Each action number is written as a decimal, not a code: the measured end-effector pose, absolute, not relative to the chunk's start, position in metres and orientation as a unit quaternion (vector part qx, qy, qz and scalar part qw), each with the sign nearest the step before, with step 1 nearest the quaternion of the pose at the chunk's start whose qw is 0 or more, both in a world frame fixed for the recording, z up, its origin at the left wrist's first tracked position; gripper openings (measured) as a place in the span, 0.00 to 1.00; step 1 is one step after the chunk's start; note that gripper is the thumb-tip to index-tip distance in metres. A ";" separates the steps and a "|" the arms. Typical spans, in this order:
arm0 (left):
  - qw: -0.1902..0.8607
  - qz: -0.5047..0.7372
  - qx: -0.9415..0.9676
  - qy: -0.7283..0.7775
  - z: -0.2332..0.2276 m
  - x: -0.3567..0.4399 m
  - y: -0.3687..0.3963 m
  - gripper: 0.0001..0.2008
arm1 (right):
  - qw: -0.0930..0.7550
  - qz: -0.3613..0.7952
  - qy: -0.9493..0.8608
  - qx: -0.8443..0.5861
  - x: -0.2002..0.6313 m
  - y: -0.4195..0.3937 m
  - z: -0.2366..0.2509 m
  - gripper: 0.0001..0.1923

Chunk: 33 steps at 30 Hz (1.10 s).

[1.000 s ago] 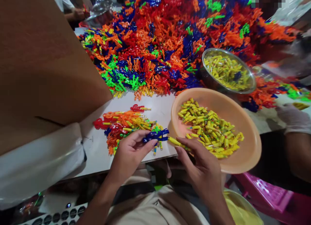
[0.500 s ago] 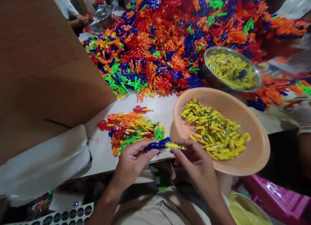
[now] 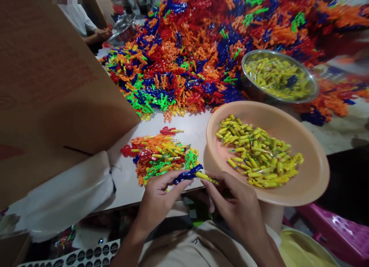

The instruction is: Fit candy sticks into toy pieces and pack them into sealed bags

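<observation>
Blue plastic, a small branched piece [image 3: 188, 174], sits pinched in the grip of the left hand [image 3: 159, 196], thumb under and fingers over, with its free end turned toward the right hand [image 3: 234, 203]. That hand's grip is closed on a yellow tube [image 3: 206, 177], held between thumb and forefinger so that its tip meets the blue piece end to end; the two parts touch just above the near edge of the bench [image 3: 190, 130]. Both hands hang low and close to the body, forearms coming up from the lap and wrists bent inward, which keeps the joint between the parts straight under the eyes. The orange bowl [image 3: 314, 182] of loose yellow tubes lies just beside the right hand, overhanging the bench edge, seemingly so that hand has only a short reach to it. A small pile of joined pieces [image 3: 160, 155] lies just beyond the left hand. Farther back stand a metal bowl [image 3: 314, 88] of more yellow tubes and a great heap of coloured pieces [image 3: 201, 47]. A cardboard box [image 3: 52, 86] stands to the left.
</observation>
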<state>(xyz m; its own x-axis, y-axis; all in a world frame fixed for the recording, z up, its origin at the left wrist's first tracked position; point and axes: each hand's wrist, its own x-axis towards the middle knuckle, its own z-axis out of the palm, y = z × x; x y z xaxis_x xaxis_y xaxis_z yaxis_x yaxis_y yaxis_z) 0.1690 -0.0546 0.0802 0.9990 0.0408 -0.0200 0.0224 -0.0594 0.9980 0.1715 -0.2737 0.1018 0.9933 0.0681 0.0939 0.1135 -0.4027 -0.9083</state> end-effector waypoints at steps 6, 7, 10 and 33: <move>0.697 -0.045 0.716 0.003 0.084 0.166 -0.052 0.09 | 0.593 0.097 -0.060 -0.797 0.174 -0.292 0.097 0.18; 0.703 -0.060 0.708 0.003 0.084 0.165 -0.051 0.10 | 0.607 0.127 -0.059 -0.783 0.174 -0.297 0.095 0.20; 0.725 -0.105 0.681 -0.007 0.083 0.157 -0.050 0.12 | 0.641 0.183 -0.054 -0.744 0.171 -0.306 0.091 0.25; 0.229 0.116 0.957 -0.138 0.094 0.216 0.034 0.13 | 0.054 0.156 -0.185 -0.969 0.270 -0.374 0.091 0.16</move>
